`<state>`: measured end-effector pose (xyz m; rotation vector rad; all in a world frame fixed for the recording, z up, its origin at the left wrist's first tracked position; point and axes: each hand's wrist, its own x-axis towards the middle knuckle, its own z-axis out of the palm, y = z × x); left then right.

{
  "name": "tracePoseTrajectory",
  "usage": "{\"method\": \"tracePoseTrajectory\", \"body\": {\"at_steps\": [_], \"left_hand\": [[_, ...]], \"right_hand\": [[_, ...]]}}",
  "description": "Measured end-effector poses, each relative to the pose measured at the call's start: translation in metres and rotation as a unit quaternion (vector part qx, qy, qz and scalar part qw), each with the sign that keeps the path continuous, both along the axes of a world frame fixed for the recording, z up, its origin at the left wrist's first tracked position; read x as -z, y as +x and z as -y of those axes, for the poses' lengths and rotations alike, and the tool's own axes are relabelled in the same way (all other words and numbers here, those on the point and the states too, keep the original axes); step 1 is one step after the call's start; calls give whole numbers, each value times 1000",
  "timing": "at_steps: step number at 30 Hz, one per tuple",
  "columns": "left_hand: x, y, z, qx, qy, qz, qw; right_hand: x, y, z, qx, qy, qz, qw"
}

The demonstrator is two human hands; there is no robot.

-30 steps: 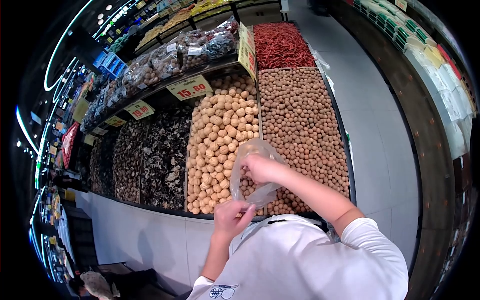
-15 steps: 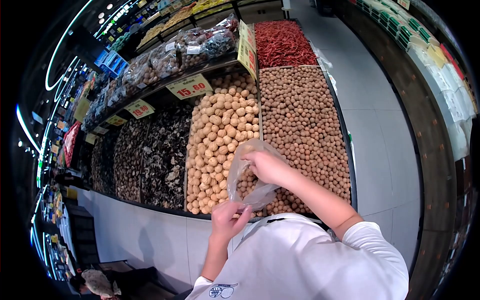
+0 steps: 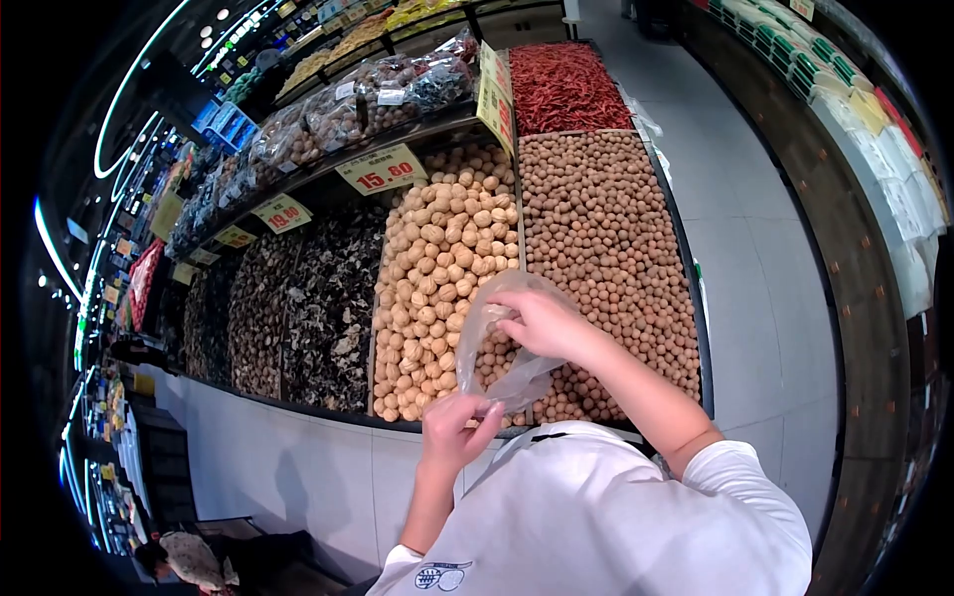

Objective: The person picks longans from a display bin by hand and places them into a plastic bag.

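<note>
A clear plastic bag is held spread over the produce bins, its mouth a wide loop. My left hand pinches the near lower edge of the bag between thumb and fingers. My right hand is at the far upper edge, its curled fingers gripping the film; the fingertips are partly hidden. Beneath the bag, brown round dried fruits resembling longans fill the right bin. Pale walnuts fill the bin to the left, under the bag's left side.
Dried red chilies lie in the far bin. Black dried fungus fills a bin further left. A price sign stands behind the walnuts, below a shelf of bagged goods. Another person is at lower left.
My right hand has shifted slightly right and its fingers have moved at the bag's edge. The bag and left hand have barely moved; the view has drifted a little.
</note>
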<state>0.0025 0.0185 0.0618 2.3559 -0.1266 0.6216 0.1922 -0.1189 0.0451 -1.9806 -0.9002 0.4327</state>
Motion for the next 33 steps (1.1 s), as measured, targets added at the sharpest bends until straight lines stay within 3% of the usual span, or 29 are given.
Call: {"method": "tracePoseTrajectory", "body": {"at_steps": [2, 3, 6, 8, 10, 12, 13, 15, 18, 25, 33], "left_hand": [[-2, 1, 2, 4, -15, 9, 1000], [-2, 1, 2, 5, -15, 9, 1000], [2, 0, 1, 5, -13, 0, 1000], [3, 3, 0, 15, 3, 24, 1000], [7, 3, -2, 14, -4, 24, 1000], [8, 4, -3, 15, -9, 23, 1000], [6, 6, -4, 12, 3, 26, 1000], [7, 7, -6, 15, 17, 26, 999], [12, 8, -6, 14, 0, 21, 1000], [13, 8, -5, 19, -2, 20, 1000], [8, 6, -3, 20, -7, 14, 1000]], "right_hand": [[-5, -4, 15, 15, 122, 66, 990], [-10, -6, 25, 16, 122, 66, 990], [-18, -12, 62, 49, 222, -213, 950], [-9, -11, 91, 104, 273, -250, 923], [17, -5, 118, 182, 232, -197, 935], [58, 1, 146, 265, 120, -95, 952], [73, 0, 159, 270, 121, -95, 950], [93, -11, 177, 330, -31, -55, 942], [102, -28, 185, 330, -118, -31, 936], [113, -33, 147, 310, -169, 89, 931], [122, -18, 113, 312, -268, 59, 910]]}}
